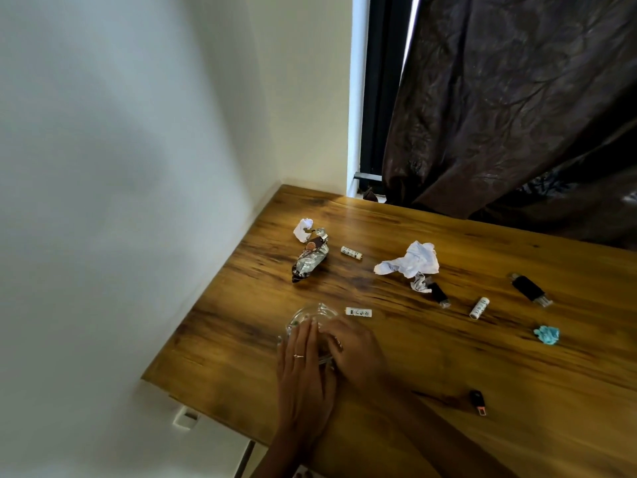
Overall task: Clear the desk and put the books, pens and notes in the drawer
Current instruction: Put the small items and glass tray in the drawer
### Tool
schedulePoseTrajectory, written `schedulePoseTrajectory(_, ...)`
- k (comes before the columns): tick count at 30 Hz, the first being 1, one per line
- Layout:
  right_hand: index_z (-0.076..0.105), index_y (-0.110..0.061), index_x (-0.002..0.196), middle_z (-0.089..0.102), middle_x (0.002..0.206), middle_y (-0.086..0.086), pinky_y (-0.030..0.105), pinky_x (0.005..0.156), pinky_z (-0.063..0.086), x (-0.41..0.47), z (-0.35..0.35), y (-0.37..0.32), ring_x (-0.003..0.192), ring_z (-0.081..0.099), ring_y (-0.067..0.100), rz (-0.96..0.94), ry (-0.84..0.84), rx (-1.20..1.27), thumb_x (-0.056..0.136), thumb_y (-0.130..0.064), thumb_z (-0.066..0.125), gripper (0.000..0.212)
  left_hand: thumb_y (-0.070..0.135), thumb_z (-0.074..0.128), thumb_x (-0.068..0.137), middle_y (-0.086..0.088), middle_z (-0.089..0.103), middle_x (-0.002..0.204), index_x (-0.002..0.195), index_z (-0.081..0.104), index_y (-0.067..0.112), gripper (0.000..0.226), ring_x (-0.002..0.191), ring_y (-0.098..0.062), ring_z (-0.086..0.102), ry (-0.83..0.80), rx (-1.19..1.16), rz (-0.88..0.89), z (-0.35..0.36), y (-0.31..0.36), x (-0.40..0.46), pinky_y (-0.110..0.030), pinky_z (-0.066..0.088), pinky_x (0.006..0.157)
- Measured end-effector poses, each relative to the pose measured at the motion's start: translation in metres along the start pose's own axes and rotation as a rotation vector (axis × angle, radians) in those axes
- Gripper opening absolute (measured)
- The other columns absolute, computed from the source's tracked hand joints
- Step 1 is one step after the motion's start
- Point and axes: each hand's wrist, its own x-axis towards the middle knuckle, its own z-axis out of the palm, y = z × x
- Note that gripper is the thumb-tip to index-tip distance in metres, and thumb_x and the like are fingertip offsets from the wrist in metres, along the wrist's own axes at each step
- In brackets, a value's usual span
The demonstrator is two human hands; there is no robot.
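Observation:
A clear glass dish (pixel 305 313) sits near the left edge of the wooden desk (pixel 448 357), and both my hands are on it. My left hand (pixel 303 367), with a ring on one finger, lies flat over the dish with straight fingers. My right hand (pixel 356 351) comes in from the right, its fingers curled over the dish's rim. Most of the dish is hidden under my hands. Crumpled white paper lies at the back left (pixel 303 229), and a bigger piece (pixel 410 262) lies mid-desk.
Scattered on the desk are a foil wrapper (pixel 310 258), three small white tubes (pixel 351 252) (pixel 359 312) (pixel 479 307), two black sticks (pixel 438 293) (pixel 529 289), a blue crumpled scrap (pixel 547 334) and a black-and-red stick (pixel 478 401). A wall runs along the left edge, and a dark curtain (pixel 499 115) hangs behind.

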Motion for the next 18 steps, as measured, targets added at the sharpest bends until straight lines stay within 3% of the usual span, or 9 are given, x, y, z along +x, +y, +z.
schedulePoseTrajectory(2, 0.057, -0.015, 0.122, 0.054, 0.129, 0.002, 0.021, 0.098, 0.032, 0.005, 0.002, -0.004, 0.120, 0.046, 0.016, -0.009, -0.090, -0.051, 0.096, -0.015, 0.044, 0.029, 0.040, 0.045, 0.086, -0.005, 0.028, 0.152, 0.145, 0.027, 0.013, 0.068, 0.142, -0.020, 0.020, -0.018, -0.003, -0.029, 0.002, -0.004, 0.000, -0.034, 0.008, 0.117)
schedulePoseTrajectory(9, 0.051, -0.014, 0.128, 0.049, 0.137, 0.003, 0.025, 0.107, 0.025, 0.013, 0.002, -0.002, 0.130, 0.038, 0.018, -0.040, -0.210, -0.174, 0.097, -0.018, 0.043, 0.033, 0.046, 0.046, 0.085, -0.004, 0.028, 0.150, 0.145, 0.027, 0.014, 0.071, 0.142, -0.017, 0.016, -0.035, 0.011, -0.036, 0.008, -0.009, 0.002, -0.028, 0.001, 0.119)
schedulePoseTrajectory(11, 0.060, -0.015, 0.117, 0.056, 0.128, 0.002, 0.025, 0.104, 0.023, 0.011, -0.006, 0.002, 0.125, 0.041, 0.019, -0.037, -0.144, -0.137, 0.095, -0.024, 0.045, 0.028, 0.047, 0.047, 0.083, -0.003, 0.027, 0.150, 0.144, 0.029, 0.013, 0.072, 0.141, -0.018, 0.017, -0.034, 0.032, -0.022, 0.010, -0.011, 0.002, -0.034, 0.009, 0.118)
schedulePoseTrajectory(14, 0.070, -0.016, 0.086, 0.068, 0.093, 0.002, 0.026, 0.086, 0.033, 0.006, -0.028, 0.034, 0.096, 0.056, 0.020, 0.061, 0.167, -0.136, 0.085, -0.027, 0.050, 0.023, 0.047, 0.046, 0.082, -0.002, 0.032, 0.150, 0.143, 0.031, 0.015, 0.071, 0.140, -0.020, 0.023, -0.015, 0.045, -0.021, 0.009, -0.008, 0.005, -0.040, 0.015, 0.116)
schedulePoseTrajectory(16, 0.069, -0.014, 0.091, 0.065, 0.099, 0.005, 0.032, 0.085, 0.035, -0.001, -0.050, 0.065, 0.100, 0.055, 0.025, 0.254, 0.312, -0.200, 0.085, -0.021, 0.056, 0.016, 0.044, 0.047, 0.082, -0.004, 0.038, 0.148, 0.141, 0.034, 0.016, 0.067, 0.139, -0.022, 0.027, -0.009, 0.031, 0.011, 0.006, -0.001, 0.012, -0.043, 0.016, 0.115)
schedulePoseTrajectory(18, 0.064, -0.014, 0.109, 0.055, 0.121, 0.009, 0.038, 0.093, 0.034, -0.009, -0.075, 0.093, 0.117, 0.044, 0.031, 0.537, 0.319, -0.268, 0.086, -0.022, 0.060, 0.024, 0.043, 0.048, 0.082, -0.002, 0.040, 0.147, 0.141, 0.036, 0.017, 0.065, 0.139, -0.018, 0.027, -0.028, 0.009, 0.070, 0.005, 0.009, 0.022, -0.042, 0.009, 0.117)
